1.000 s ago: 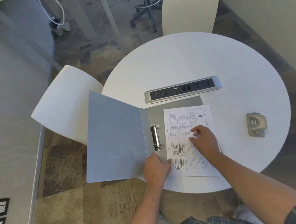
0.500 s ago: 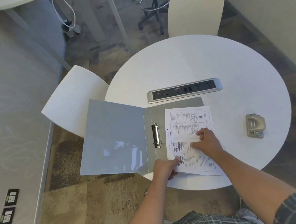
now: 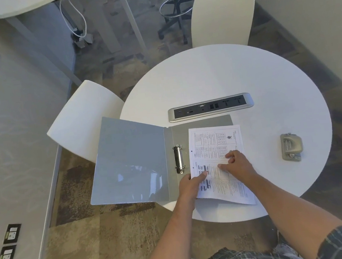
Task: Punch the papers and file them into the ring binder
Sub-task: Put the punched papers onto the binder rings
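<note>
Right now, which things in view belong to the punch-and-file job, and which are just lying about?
Part of the job:
papers, gripped by the left hand, right hand resting on top
open ring binder, rings still empty
hole punch, untouched on the table

Just lying about:
socket strip
two white chairs
stool

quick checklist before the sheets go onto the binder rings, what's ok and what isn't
1. Papers punched: ok, two holes show near the left edge.
2. Ring binder open flat: ok.
3. Rings open: cannot tell.
4. Holes over the rings: not ok, the sheet lies to their right.
5. Grip: ok, left hand pinches the lower corner, right hand rests on the page.
6. Hole punch clear: ok.
</note>
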Motion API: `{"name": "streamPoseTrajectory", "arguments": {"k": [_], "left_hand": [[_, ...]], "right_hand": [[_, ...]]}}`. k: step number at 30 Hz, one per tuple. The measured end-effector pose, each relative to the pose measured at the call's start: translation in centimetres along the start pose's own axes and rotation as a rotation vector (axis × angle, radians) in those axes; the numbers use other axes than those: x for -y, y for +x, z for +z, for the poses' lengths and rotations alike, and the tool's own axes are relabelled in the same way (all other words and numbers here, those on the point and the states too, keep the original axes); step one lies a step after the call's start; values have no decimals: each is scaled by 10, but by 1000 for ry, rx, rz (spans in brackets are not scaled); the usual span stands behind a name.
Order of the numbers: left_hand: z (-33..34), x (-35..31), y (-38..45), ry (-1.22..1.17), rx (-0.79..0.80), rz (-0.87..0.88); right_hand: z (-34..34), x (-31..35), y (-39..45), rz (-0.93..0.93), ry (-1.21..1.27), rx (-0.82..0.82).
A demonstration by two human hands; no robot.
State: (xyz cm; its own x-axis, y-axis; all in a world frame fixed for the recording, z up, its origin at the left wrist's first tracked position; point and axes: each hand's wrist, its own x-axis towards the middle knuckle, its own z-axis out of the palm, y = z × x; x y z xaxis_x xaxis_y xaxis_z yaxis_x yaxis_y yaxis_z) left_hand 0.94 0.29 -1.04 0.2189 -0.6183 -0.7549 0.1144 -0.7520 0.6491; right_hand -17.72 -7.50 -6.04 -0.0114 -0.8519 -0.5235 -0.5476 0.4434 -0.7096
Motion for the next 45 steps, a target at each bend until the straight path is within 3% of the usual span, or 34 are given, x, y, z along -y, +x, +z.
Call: {"name": "streamPoseTrajectory", "arguments": {"k": [3, 10, 12, 16, 19, 25, 28, 35, 45], "left_hand": [[-5, -4, 8, 14, 23, 65], [-20, -11, 18, -200, 87, 79], [-26, -8, 22, -228, 84, 86], [-34, -10, 27, -127, 73, 85], [-41, -18, 34, -2, 33, 82], [-48, -62, 53, 313, -275, 214], [-48, -78, 65, 421, -340, 249], [-44, -89, 85, 232, -304, 175], [-28, -87, 90, -34, -399, 85]], "right_hand": [[-5, 3, -5, -15, -26, -19], [-16, 1, -25, -35, 22, -411], [-20, 11, -26, 23, 158, -360], [-20, 29, -21, 33, 449, -13], [-18, 34, -18, -11, 406, 20], [-14, 29, -6, -57, 282, 50], [-15, 26, -2, -54, 245, 99], [-22, 20, 0, -58, 262, 85], [-25, 30, -10, -12, 475, 33]]}}
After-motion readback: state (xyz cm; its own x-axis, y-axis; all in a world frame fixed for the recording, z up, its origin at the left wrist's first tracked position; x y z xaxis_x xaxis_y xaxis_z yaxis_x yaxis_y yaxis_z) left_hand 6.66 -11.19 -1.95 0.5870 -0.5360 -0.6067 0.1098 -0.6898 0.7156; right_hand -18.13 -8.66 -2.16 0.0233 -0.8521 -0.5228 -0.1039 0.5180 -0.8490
